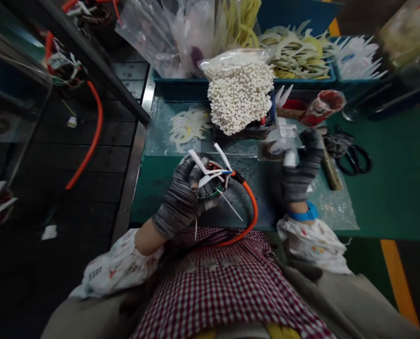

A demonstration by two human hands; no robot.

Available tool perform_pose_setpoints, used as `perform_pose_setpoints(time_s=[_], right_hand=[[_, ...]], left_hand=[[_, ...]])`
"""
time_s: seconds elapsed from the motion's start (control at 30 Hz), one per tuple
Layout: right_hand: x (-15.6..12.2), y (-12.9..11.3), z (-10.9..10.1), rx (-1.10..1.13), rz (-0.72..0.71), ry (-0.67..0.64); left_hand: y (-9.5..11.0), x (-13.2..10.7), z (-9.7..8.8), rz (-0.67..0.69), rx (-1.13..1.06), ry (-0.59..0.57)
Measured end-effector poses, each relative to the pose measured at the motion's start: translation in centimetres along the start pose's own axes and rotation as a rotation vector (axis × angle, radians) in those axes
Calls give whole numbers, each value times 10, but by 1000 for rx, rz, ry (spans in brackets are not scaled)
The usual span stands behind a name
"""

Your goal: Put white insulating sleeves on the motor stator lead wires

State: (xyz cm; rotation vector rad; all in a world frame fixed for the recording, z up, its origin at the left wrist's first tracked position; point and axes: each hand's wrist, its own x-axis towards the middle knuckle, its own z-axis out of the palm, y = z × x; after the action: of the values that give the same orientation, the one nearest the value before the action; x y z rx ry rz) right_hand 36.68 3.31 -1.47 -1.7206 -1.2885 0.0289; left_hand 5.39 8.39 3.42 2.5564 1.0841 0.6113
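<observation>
My left hand (181, 197), in a grey striped glove, is closed around the near left side of a motor stator (213, 186). White sleeves and thin wires stick out of the stator, and an orange cable (254, 202) curves from it down to the checked apron. To the right, my gloved right hand (302, 167) is over the bench beside a wooden handle (330, 165). Motion smears its fingers, and a small white patch shows near the thumb; whether it grips anything is unclear. Black-handled scissors (354, 157) lie just right of the wooden handle.
A bag of small white pieces (240, 94) stands at the back centre. Loose pale curved strips (189, 126) lie on plastic at its left. Behind are bins of yellowish strips (298, 54) and white pieces (358, 56). A red can (323, 107) is at right. More cabled stators (63, 68) sit left.
</observation>
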Motion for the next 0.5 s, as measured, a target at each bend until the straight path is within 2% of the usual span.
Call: perform_pose_setpoints(time_s=[0.03, 0.07, 0.1, 0.2, 0.27, 0.33, 0.5], right_hand=[[-8, -16, -9, 14, 3, 62], [-15, -33, -18, 28, -1, 70], [-23, -51, -24, 47, -15, 20], [-39, -97, -30, 57, -109, -472], [-45, -115, -23, -33, -135, -715], [-50, -120, -13, -116, -145, -793], [-64, -103, 4, -100, -184, -789]], left_hand=[[-1, -2, 2, 12, 0, 7], [-2, -3, 3, 29, 8, 22], [-3, -4, 4, 43, 14, 41], [-3, -6, 4, 58, 25, 92], [0, -8, 3, 59, 26, 138], [2, -10, 4, 66, 26, 186], [6, -19, 12, 9, 27, 256]])
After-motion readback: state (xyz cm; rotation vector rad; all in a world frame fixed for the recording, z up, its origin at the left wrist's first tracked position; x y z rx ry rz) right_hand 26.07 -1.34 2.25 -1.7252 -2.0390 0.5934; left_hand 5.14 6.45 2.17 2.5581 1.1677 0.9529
